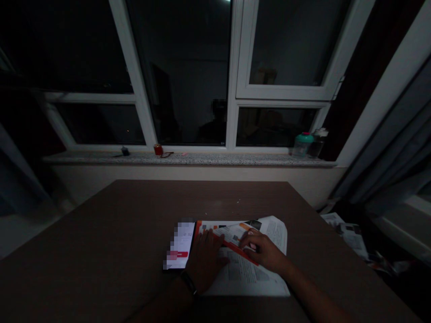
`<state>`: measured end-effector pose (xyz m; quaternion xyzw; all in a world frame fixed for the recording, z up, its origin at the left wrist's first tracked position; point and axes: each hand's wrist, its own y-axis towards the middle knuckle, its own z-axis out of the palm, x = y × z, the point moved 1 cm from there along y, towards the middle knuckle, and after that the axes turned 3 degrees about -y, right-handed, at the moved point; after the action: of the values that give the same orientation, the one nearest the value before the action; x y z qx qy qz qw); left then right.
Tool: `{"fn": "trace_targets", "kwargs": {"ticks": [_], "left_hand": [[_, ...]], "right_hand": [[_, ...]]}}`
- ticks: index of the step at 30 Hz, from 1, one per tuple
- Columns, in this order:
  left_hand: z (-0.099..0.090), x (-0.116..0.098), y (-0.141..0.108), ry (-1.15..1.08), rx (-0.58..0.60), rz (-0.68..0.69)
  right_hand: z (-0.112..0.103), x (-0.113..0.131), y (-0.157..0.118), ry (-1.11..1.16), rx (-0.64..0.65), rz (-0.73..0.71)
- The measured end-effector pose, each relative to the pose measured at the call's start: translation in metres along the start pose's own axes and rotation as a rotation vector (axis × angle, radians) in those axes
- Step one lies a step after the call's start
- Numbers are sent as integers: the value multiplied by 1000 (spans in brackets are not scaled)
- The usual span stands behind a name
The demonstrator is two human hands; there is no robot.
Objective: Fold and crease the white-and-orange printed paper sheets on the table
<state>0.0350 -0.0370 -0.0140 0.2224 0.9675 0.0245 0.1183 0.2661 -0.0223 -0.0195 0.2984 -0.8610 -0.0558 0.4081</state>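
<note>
A printed paper sheet [232,273] with red and orange bands lies on the brown table, one part folded over into a slanted flap with a red edge. My left hand [207,255] rests flat on the left part of the sheet, fingers spread, a dark band around its wrist. On the flap, my right hand [264,251] has its fingers curled and the thumb drawn in, gripping the paper near the red edge. Just left of the sheet lies a phone [182,244] with its screen lit, partly blurred out, close to my left hand.
The table [101,242] reaches toward a granite window sill [208,158]. On the sill stand a small red container [158,149], a small dark bottle [125,151] and a green-topped clear bottle [303,144] beside another bottle. Papers [346,233] are piled beyond the table's right edge.
</note>
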Motion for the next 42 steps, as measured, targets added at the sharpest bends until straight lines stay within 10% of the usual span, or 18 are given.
{"fn": "trace_targets", "kwargs": {"ticks": [42], "left_hand": [[-16,-17,22,5,35,88]], "right_hand": [[-1,5,-1,-19,9,-30]]}}
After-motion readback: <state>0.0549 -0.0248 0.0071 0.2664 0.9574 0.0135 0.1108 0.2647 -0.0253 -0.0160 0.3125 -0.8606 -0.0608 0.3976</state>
